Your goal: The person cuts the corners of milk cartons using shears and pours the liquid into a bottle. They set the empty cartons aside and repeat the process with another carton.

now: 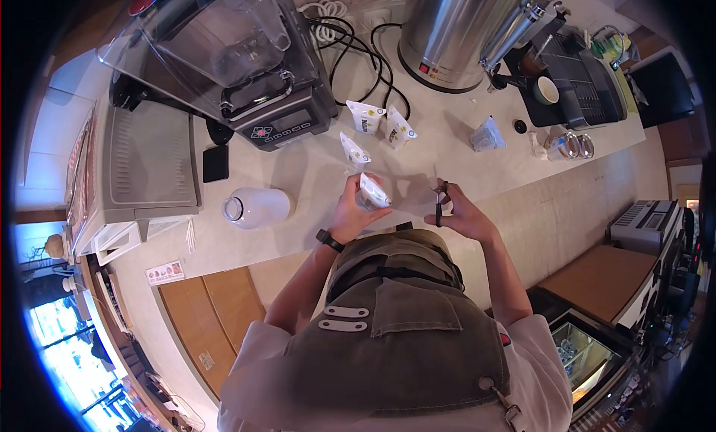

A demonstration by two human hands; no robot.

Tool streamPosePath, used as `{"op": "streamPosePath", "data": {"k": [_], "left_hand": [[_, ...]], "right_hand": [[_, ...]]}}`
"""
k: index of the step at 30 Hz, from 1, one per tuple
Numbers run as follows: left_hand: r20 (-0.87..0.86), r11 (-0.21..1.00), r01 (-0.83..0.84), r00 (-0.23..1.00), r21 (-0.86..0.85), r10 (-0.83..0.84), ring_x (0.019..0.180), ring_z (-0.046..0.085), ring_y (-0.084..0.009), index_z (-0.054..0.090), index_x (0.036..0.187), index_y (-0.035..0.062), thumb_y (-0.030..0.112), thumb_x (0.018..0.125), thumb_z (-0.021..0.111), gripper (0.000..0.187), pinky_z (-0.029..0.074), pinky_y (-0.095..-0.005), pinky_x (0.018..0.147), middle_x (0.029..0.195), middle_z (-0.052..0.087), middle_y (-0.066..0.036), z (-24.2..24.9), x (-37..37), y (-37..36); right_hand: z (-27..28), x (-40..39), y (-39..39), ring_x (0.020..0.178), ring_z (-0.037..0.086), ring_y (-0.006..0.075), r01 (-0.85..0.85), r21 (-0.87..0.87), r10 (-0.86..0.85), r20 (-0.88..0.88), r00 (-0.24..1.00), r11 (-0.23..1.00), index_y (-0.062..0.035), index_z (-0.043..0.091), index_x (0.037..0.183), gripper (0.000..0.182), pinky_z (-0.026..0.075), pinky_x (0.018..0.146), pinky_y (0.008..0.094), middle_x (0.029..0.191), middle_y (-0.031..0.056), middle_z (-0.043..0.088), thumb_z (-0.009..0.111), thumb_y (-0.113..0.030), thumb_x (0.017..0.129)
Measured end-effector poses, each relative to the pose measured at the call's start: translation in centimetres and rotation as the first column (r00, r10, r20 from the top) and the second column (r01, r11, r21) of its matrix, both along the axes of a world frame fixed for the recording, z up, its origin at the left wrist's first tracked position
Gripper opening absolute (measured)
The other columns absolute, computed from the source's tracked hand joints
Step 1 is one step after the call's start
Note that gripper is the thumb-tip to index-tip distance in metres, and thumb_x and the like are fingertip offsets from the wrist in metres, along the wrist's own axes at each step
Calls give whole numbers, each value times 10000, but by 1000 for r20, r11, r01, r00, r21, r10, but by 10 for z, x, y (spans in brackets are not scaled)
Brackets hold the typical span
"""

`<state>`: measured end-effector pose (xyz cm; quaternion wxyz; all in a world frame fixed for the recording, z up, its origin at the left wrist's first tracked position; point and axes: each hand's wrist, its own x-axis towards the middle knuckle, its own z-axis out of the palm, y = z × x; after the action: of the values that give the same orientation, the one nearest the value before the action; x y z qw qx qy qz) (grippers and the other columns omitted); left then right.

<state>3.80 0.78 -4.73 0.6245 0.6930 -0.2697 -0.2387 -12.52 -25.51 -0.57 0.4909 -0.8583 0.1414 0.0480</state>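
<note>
My left hand (353, 214) is wrapped round a small white printed pouch (374, 192), held just above the counter's near edge. In my right hand (464, 216) is a pair of black-handled scissors (439, 204), fingers through the loops and the blades pointing away from me. The scissors and the held pouch are apart. Beyond my left hand stand similar pouches: one nearest (355, 151), one behind it (366, 119) and another to its right (400, 128). A crumpled, greyish pouch (488, 135) sits farther right by itself.
A translucent jar (258, 207) lies on the counter at left, near a blender (277, 119) and a grey machine (148, 156). Black cables (377, 66) run behind the pouches. A steel urn (447, 40), a coffee machine with a cup (546, 91) and cans (564, 146) stand at right.
</note>
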Motion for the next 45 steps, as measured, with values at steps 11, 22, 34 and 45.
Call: {"op": "streamPosePath", "data": {"k": [11,22,34,45], "left_hand": [[237,979,-48,971,200,-1,1380,560,-302,496,1563,71,100,770,914,897,450,-420,1173,1457,585,-130,19,-5,37],[7,990,-59,998,128,58,1416,575,-302,513,1554,67,106,837,874,805,489,-413,1164,1540,563,-151,19,-12,55],[-57,937,-320,942,140,330,1202,652,-226,581,1469,61,143,869,893,682,551,-368,1030,1320,649,-115,-13,-41,116],[187,749,-662,739,23,647,1412,537,-313,334,1554,8,233,752,1003,1069,466,-463,1159,1500,528,-181,6,17,173]], "right_hand": [[16,36,-3,872,744,430,-37,-549,-55,-150,987,835,-122,753,1114,228,600,788,537,1004,172,784,749,-140,887],[-21,47,-5,912,731,402,-19,-557,-22,-67,997,830,-70,727,870,106,594,805,515,940,168,724,728,11,802],[10,73,55,1264,682,276,-219,55,216,57,975,974,-49,627,1378,616,550,1098,435,1361,133,683,873,-13,814],[-29,102,108,1383,585,209,-262,394,237,113,965,881,-87,552,1460,797,473,1189,390,1461,55,601,921,17,761]]}}
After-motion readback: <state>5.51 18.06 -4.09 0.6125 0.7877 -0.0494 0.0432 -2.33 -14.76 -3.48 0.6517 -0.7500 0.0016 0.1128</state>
